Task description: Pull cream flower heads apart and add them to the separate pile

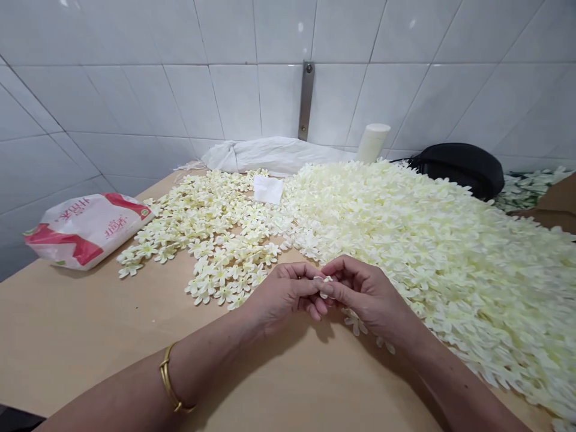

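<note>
My left hand (pixel 281 297) and my right hand (pixel 366 294) meet over the wooden table (pixel 90 336), fingertips pinched together on one small cream fabric flower (pixel 324 279). A gold bangle (pixel 171 381) circles my left wrist. A big heap of cream flowers (pixel 427 240) lies right of my hands and reaches under my right hand. A thinner, flat spread of flowers (pixel 211 240) lies to the left, just beyond my left hand.
A red and white plastic packet (pixel 85 228) lies at the table's left edge. At the tiled wall are a white plastic bag (pixel 274 153), a white roll (pixel 372 143), a black pouch (pixel 463 168) and a white paper scrap (pixel 268 189).
</note>
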`<state>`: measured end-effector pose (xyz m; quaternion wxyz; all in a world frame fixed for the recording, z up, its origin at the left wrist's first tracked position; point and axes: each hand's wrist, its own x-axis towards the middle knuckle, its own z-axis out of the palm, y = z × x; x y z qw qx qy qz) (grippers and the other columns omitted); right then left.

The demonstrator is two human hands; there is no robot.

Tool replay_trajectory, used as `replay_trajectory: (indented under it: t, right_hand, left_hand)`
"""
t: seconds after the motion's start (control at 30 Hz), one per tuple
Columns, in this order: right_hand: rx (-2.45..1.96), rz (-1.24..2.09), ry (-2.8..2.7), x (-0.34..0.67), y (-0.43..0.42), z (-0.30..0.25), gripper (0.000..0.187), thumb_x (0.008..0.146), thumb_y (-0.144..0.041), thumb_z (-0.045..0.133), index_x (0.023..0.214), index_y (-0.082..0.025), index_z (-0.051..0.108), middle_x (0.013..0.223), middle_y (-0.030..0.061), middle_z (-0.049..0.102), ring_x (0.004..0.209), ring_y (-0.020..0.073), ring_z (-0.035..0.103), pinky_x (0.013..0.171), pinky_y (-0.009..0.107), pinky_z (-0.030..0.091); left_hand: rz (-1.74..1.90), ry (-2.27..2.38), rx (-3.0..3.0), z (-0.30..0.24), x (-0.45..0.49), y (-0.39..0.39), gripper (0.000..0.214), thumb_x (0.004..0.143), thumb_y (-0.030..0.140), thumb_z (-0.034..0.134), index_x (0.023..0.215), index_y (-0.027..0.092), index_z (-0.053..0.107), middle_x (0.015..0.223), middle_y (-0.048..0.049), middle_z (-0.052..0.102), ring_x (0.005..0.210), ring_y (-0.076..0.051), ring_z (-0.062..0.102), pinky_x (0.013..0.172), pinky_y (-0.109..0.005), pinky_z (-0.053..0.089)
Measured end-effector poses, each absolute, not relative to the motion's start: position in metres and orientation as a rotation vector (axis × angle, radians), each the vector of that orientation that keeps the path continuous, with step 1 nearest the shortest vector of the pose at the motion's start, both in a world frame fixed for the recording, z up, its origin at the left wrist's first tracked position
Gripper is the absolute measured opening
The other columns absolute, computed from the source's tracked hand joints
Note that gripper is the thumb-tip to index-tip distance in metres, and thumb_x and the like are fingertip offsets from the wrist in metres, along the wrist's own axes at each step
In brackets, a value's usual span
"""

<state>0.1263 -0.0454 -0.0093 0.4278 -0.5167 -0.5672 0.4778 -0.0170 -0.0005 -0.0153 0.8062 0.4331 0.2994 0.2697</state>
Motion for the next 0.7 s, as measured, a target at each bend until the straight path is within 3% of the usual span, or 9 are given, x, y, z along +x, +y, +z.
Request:
replay_trajectory:
  t: [0.1, 0.23, 0.33, 0.5, 0.6, 0.7]
  right_hand:
    - [-1.307, 1.187, -1.423, 0.128, -0.046, -0.006, 0.019, 0.077, -0.036, 0.058, 0.079, -0.017, 0.056, 0.059, -0.0013, 0.057, 0.054, 0.0105, 0.051, 0.050, 0.022, 0.039]
    - [-1.464, 0.771, -1.472, 0.130, -0.047, 0.000, 0.019, 0.080, -0.033, 0.053, 0.069, -0.018, 0.055, 0.052, -0.0039, 0.046, 0.047, 0.0083, 0.041, 0.042, 0.020, 0.031]
    - [-1.498, 0.586, -1.358, 0.135, -0.045, 0.003, 0.021, 0.081, -0.035, 0.051, 0.069, -0.018, 0.052, 0.049, -0.0041, 0.044, 0.044, 0.0083, 0.040, 0.040, 0.020, 0.031]
    - [-1.464, 0.578, -1.244, 0.142, -0.043, 0.003, 0.025, 0.081, -0.040, 0.050, 0.067, -0.019, 0.048, 0.048, -0.0046, 0.042, 0.044, 0.0081, 0.040, 0.040, 0.020, 0.032]
    - [-1.434, 0.597, -1.248, 0.139, -0.044, 0.004, 0.025, 0.079, -0.040, 0.053, 0.066, -0.019, 0.049, 0.050, -0.0038, 0.044, 0.045, 0.0087, 0.043, 0.041, 0.020, 0.035]
    - [-1.434, 0.621, -1.266, 0.135, -0.045, 0.001, 0.021, 0.078, -0.038, 0.054, 0.071, -0.018, 0.052, 0.055, -0.0022, 0.048, 0.050, 0.0102, 0.047, 0.043, 0.021, 0.039]
  left_hand:
    - [0.557, 0.647, 0.883, -0.014, -0.017, 0.000, 0.013, 0.067, 0.022, 0.063, 0.069, 0.011, 0.055, 0.053, -0.0020, 0.057, 0.045, -0.008, 0.053, 0.043, -0.017, 0.040]
    - [0.729, 0.817, 1.113, -0.004, -0.020, 0.004, 0.018, 0.074, 0.031, 0.055, 0.070, 0.013, 0.055, 0.060, -0.0012, 0.057, 0.045, -0.007, 0.048, 0.042, -0.019, 0.036]
    - [0.977, 1.013, 1.566, 0.002, -0.025, 0.008, 0.018, 0.077, 0.029, 0.051, 0.067, 0.015, 0.057, 0.063, -0.0003, 0.055, 0.054, -0.009, 0.047, 0.051, -0.022, 0.037]
    - [0.794, 0.889, 2.328, -0.008, -0.025, 0.011, 0.010, 0.072, 0.022, 0.055, 0.072, 0.018, 0.064, 0.083, -0.0069, 0.062, 0.088, -0.022, 0.047, 0.075, -0.033, 0.038]
    - [0.719, 0.849, 2.453, -0.014, -0.023, 0.010, 0.013, 0.072, 0.016, 0.052, 0.068, 0.018, 0.064, 0.082, -0.0090, 0.062, 0.090, -0.023, 0.046, 0.077, -0.035, 0.037]
    - [0.880, 0.904, 2.295, -0.010, -0.022, 0.007, 0.019, 0.079, 0.021, 0.045, 0.075, 0.018, 0.063, 0.080, -0.0078, 0.061, 0.084, -0.020, 0.048, 0.076, -0.033, 0.038]
